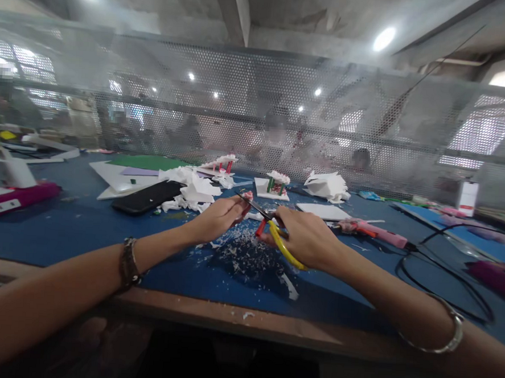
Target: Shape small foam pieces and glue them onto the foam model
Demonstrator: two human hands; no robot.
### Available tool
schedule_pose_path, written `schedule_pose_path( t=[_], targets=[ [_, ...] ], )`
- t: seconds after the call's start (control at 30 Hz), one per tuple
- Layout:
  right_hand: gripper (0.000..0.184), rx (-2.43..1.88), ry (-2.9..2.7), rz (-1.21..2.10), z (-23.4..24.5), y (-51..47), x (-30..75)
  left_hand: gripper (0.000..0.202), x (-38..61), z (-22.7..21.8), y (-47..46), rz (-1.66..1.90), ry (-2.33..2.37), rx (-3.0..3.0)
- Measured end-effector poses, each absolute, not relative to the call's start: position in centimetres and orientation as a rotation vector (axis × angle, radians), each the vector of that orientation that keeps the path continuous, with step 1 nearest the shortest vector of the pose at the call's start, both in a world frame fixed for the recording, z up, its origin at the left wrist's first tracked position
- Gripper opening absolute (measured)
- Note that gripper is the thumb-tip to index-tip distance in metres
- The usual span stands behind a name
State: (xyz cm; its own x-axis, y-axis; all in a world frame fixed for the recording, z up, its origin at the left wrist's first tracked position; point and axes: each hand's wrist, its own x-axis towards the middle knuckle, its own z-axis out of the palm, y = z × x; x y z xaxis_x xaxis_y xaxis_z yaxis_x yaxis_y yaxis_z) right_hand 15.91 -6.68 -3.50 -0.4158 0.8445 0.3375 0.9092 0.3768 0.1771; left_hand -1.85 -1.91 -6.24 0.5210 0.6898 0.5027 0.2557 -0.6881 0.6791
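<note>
My right hand (303,233) is closed round the handles of a pair of scissors (283,249), yellow on one side and red on the other. Their blades point up and left toward my left hand (219,218). Between the fingertips of that hand is a small pink and white piece (247,195), too small to name, right at the blade tips. Below both hands, white paper scraps (252,254) lie scattered over the blue table (165,283).
Beyond my hands stand small paper models (277,185) with green and red posts. Crumpled white paper (327,186) and a black phone (147,198) lie around. At right is a pink glue gun (380,233) with a looping black cable (447,292). A perforated metal screen (240,108) runs behind the table.
</note>
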Motion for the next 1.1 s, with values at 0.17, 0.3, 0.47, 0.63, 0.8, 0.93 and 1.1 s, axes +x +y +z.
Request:
schedule_pose_path(
  t=[0.17,0.3,0.47,0.63,0.8,0.93,1.1],
  targets=[
    [0.058,-1.542,-2.44,-0.524,-3.9,-6.7,16.1,0.027,-1.4,-6.4,-2.4,0.922,0.815,2.43],
    [0.059,-1.615,-2.424,-0.577,-3.7,-7.0,15.7,0.028,-1.3,-6.5,-2.6,0.941,0.807,2.495],
    [0.058,-1.669,-2.454,-0.629,-3.2,-7.4,15.4,0.027,-1.3,-6.5,-2.9,0.903,0.868,2.454],
    [0.056,-1.704,-2.459,-0.581,-3.3,-7.2,15.4,0.026,-1.2,-6.6,-2.8,0.904,0.887,2.445],
    [0.056,-1.648,-2.464,-0.602,-3.8,-6.8,15.7,0.028,-1.2,-7.0,-2.6,0.922,0.92,2.457],
    [0.064,-1.526,-2.447,-0.697,-4.3,-6.8,15.6,0.022,-1.2,-7.4,-2.4,0.87,0.86,2.51],
    [0.06,-1.587,-2.442,-0.633,-4.3,-6.9,15.2,0.026,-0.9,-7.3,-2.5,0.847,0.895,2.522]
  ],
)
